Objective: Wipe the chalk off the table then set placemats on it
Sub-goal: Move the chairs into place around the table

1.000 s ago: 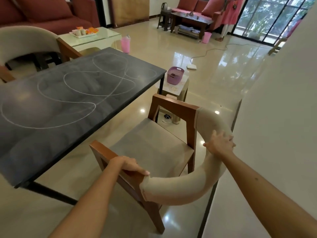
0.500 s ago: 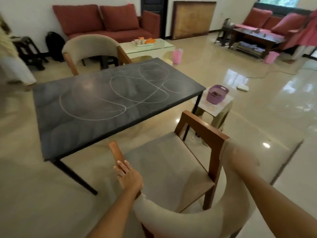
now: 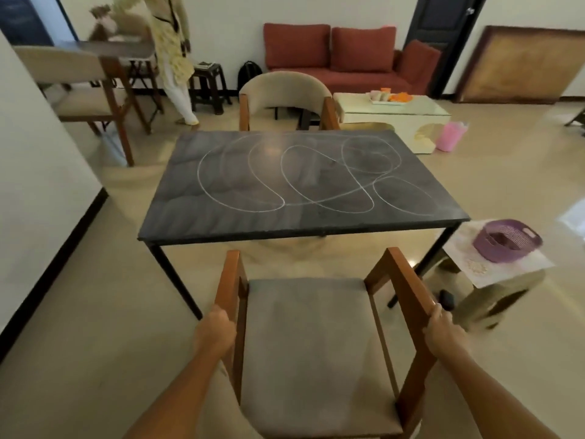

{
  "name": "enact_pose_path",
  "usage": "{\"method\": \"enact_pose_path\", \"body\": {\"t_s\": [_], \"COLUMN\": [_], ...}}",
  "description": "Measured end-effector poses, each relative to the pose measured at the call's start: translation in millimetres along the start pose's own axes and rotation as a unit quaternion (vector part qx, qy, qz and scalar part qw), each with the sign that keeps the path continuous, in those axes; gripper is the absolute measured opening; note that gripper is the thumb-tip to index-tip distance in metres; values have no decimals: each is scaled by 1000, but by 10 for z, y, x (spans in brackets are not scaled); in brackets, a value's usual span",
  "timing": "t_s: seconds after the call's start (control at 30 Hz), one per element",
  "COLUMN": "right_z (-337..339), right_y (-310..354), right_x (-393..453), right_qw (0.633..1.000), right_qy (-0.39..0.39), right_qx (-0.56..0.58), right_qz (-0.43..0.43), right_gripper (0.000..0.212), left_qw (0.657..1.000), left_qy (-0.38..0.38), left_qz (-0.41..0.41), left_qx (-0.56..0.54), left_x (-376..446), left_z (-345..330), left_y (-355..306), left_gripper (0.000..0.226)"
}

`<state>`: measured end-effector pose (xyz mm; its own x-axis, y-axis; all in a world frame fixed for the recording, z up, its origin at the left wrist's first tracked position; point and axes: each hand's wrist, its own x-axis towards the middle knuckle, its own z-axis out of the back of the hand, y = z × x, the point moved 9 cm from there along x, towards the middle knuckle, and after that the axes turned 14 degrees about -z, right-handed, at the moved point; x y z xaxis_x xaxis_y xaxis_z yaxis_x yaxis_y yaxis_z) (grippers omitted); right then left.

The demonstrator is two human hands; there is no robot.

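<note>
Left grip (image 3: 215, 332): fingers curled round the left arm of the chair (image 3: 311, 340).
Right grip (image 3: 443, 332): fingers curled round the chair's right arm.
Surface (image 3: 221, 223): dark top, straight ahead of both grips, past the chair seat.
Chalk (image 3: 285, 175): white loopy lines all over the surface.
Basket (image 3: 506, 240): purple, ahead and right of the right grip, on a small stool.

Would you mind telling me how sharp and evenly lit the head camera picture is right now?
Head view: the chalk loops on the dark table read clearly, with a soft glare patch near its far edge; the person at upper left is motion-blurred; wide-angle distortion bows the room's edges; the glossy floor shows bright reflections at right; both hands, left hand and right hand, are slightly soft.
</note>
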<state>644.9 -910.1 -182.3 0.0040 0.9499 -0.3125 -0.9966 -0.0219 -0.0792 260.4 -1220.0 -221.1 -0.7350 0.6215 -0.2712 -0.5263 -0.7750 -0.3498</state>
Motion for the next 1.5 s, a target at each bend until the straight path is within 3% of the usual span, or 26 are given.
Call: {"method": "enact_pose_path", "body": {"t_s": [0.13,0.4,0.67,1.5], "right_z": [-10,-51,54,100], "right_y": [97,157,107,144], "right_x": [173,383,666,1341], "right_qw": [997,990,991,994], "right_qy": [-34,-78,-88,-62], "right_qx": [-22,-45,-38,-24], "right_qz": [58,111,92,91], "right_gripper": [68,60,61,61], "left_qw": [999,998,997,990], "left_qy": [-27,-64,-78,-129], "left_qz": [-3,0,-1,49], "left_qx": [33,23,11,32], "left_x": [68,124,212,459], "left_z": [9,-38,-78,-136], "left_y": [39,78,-186,-644], "left_gripper": [38,49,31,29]}}
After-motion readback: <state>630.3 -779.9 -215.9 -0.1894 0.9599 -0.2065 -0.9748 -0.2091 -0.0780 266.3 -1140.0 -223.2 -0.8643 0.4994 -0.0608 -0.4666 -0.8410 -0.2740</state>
